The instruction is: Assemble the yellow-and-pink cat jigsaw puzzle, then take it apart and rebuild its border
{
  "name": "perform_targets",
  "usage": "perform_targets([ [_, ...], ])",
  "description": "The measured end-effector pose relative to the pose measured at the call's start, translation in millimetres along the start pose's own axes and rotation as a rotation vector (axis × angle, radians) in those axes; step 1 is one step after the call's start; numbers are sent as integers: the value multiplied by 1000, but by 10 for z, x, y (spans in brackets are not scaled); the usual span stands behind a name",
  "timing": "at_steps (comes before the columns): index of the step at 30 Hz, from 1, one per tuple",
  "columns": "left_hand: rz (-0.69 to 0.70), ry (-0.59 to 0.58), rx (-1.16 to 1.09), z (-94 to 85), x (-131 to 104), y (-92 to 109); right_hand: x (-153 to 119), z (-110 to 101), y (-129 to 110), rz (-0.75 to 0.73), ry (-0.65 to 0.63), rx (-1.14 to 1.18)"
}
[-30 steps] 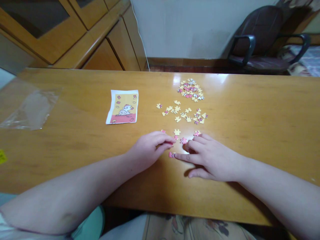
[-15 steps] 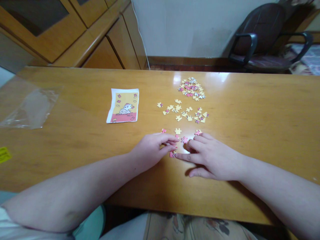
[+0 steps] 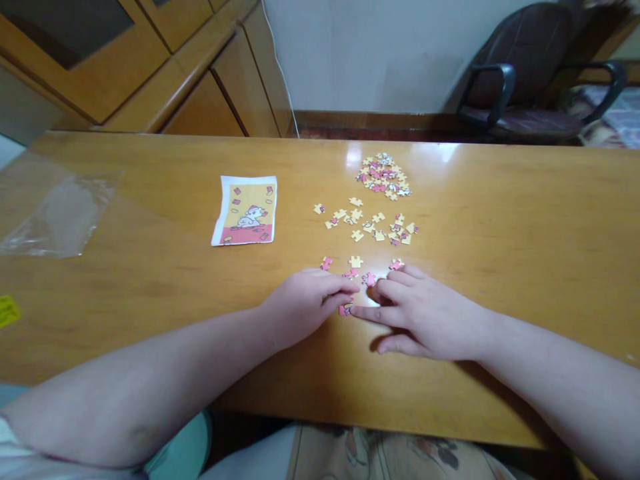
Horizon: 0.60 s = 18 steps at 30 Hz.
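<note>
My left hand [image 3: 305, 301] rests on the wooden table [image 3: 150, 287], its thumb and forefinger pinched together on a small pink puzzle piece [image 3: 344, 309]. My right hand [image 3: 420, 313] lies flat beside it, fingers spread, with the index fingertip touching the same piece from the right. Just beyond the fingertips lie more loose pieces: a pink one [image 3: 369, 279], a yellow one [image 3: 355, 261], and another pink one [image 3: 326, 263].
Several scattered pieces [image 3: 373, 227] and a denser pile [image 3: 383, 176] lie farther back. A printed reference picture [image 3: 245, 211] sits to the left. A clear plastic bag [image 3: 55, 217] and a yellow slip [image 3: 7, 310] lie far left. An office chair [image 3: 525, 73] and wooden cabinets [image 3: 150, 60] stand behind.
My left hand has slid slightly down and right, bringing its fingertips to the pink piece by my right index finger. The right hand has barely moved.
</note>
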<state>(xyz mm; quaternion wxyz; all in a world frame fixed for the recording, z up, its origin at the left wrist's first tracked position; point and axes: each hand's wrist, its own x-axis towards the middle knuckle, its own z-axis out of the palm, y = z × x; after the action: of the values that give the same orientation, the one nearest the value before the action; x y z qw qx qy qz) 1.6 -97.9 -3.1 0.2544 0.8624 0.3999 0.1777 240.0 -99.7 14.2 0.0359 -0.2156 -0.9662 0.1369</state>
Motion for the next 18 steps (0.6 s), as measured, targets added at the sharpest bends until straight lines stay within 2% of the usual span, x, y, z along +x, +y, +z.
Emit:
perform_targets([
  [18, 54, -12, 113, -12, -36, 20, 4, -11, -20, 6, 12, 23],
])
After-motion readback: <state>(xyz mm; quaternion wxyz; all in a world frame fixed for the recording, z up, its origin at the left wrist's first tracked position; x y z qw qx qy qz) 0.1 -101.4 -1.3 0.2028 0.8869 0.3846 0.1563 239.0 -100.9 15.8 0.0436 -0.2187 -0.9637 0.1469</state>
